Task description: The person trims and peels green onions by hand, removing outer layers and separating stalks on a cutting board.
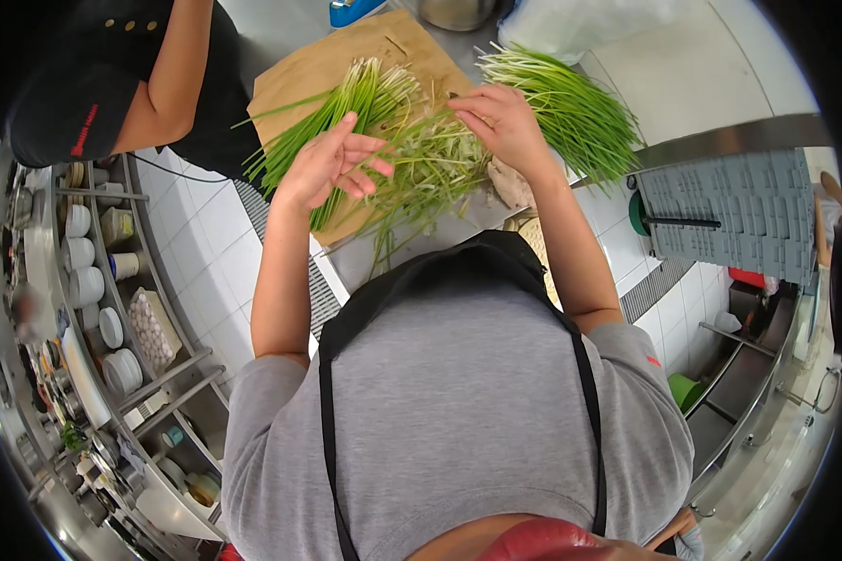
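Note:
My left hand is open, fingers spread and palm turned inward, beside a bundle of thin spring onions with white ends. To its right, my right hand has thumb and fingertips pinched together; a small dark bit shows at the tips, too small to name. Between and below the hands lies a loose heap of pale green trimmings. A second, neater bundle of spring onions rests just right of my right hand. Brown cardboard lies under the left bundle and the trimmings.
Another person's arm is close at the upper left. A blue tape dispenser, a metal pot and a clear plastic bag are at the back. Shelves with white containers stand left; grey stacked crates stand right.

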The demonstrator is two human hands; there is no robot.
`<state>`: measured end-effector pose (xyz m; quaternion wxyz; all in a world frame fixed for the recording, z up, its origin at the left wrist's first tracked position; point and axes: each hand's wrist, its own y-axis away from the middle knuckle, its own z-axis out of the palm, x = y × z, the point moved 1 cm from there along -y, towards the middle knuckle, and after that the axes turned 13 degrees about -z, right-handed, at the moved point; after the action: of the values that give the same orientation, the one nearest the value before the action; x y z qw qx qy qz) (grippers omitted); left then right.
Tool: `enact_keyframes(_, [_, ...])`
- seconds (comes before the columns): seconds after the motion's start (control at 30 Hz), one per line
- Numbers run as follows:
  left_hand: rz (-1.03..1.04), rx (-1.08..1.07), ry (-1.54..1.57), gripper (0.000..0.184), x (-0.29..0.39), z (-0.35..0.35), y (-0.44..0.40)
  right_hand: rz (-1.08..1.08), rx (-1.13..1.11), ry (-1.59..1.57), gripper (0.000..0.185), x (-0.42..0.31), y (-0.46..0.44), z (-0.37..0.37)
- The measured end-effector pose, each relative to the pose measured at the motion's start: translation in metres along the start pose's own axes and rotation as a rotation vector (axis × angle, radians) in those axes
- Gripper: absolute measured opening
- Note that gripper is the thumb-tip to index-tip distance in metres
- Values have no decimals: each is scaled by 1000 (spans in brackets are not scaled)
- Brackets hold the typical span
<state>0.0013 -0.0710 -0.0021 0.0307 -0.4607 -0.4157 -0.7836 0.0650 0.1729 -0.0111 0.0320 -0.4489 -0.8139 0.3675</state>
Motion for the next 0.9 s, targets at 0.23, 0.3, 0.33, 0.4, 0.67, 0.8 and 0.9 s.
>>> enact_keyframes(0.23, [191,203,-108,53,-8,0,-12,100,13,-55,12,2,-7,7])
enact_keyframes(0.3, [350,595,-467,47,-8,-9,-16,25,28,199,13,13,0,13])
enact_keyframes(0.33, [429,791,-650,45,-8,-13,-17,35,-6,183,13,14,7,16])
enact_keyframes(0.4, [485,856,-587,33,-9,-19,-19,49,-70,153,12,16,13,22])
enact_keyframes(0.67, [511,571,-766,20,-13,5,-21,3,-250,-92,8,-8,29,48])
enact_keyframes(0.8, [524,557,-1026,21,-24,22,-31,83,-173,-307,7,-5,17,34])
enact_keyframes(0.9, [439,530,-854,21,-16,29,-24,75,-125,-274,9,1,12,20])
